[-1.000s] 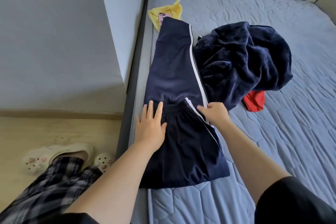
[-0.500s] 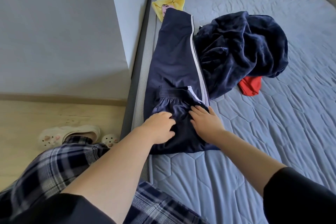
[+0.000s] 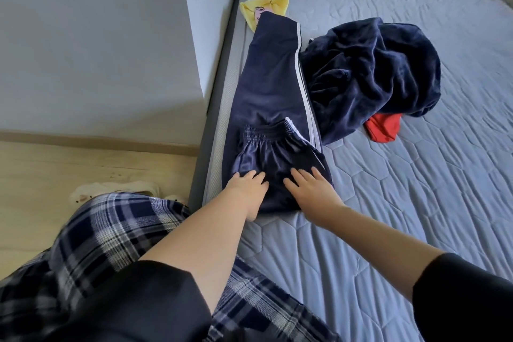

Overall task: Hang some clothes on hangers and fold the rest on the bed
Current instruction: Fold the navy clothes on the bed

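One pair of navy track pants (image 3: 266, 86), white side stripes, laid lengthwise along the left edge of the bed (image 3: 416, 203). Waistband end doubled over onto the legs, elastic band facing the headboard, fold nearest the viewer.

Two hands, both on the folded part. Left hand (image 3: 247, 186) flat, fingers straight, pressing the fabric near the left side. Right hand (image 3: 308, 186) flat too, fingers spread, pressing just beside it. Neither one grasping anything.

Three other garments on the bed: one dark blue fleece heap (image 3: 369, 75) touching the right side of the pants; one red piece (image 3: 383, 128) partly under that heap; one yellow piece (image 3: 266, 5) at the far leg end, partly covered by it.

Plaid trousers (image 3: 105, 230) at lower left, over wooden floor (image 3: 83, 164). Pale slippers (image 3: 116, 189) partly hidden behind them; count unclear.
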Available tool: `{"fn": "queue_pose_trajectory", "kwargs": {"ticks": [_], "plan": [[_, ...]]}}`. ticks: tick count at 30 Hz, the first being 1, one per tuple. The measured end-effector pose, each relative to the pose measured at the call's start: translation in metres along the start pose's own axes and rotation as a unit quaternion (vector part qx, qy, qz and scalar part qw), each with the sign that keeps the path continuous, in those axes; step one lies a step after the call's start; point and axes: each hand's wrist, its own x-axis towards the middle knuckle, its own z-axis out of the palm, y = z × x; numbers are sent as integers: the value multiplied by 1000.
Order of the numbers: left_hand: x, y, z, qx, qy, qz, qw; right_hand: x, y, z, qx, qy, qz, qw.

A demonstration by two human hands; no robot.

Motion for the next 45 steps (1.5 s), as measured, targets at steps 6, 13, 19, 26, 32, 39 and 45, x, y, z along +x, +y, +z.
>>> {"fn": "queue_pose_trajectory", "kwargs": {"ticks": [6,13,19,26,32,39,45], "plan": [[-10,-35,-26,-335,-2,-22,942,12,24,-55,186,-134,9,973],[-26,-55,-30,-705,-107,4,701,6,62,-102,458,-336,20,823],[-11,-88,-36,-887,78,-20,454,38,100,-121,498,-119,81,855],[14,-91,-22,-812,115,-56,569,100,119,-119,470,31,116,874],[34,-85,-7,-789,104,-135,591,99,121,-56,575,78,359,731],[41,-79,-25,-726,128,-84,671,48,78,-7,776,25,298,556],[45,-89,-29,-761,254,-92,590,56,82,-15,681,220,284,638]]}}
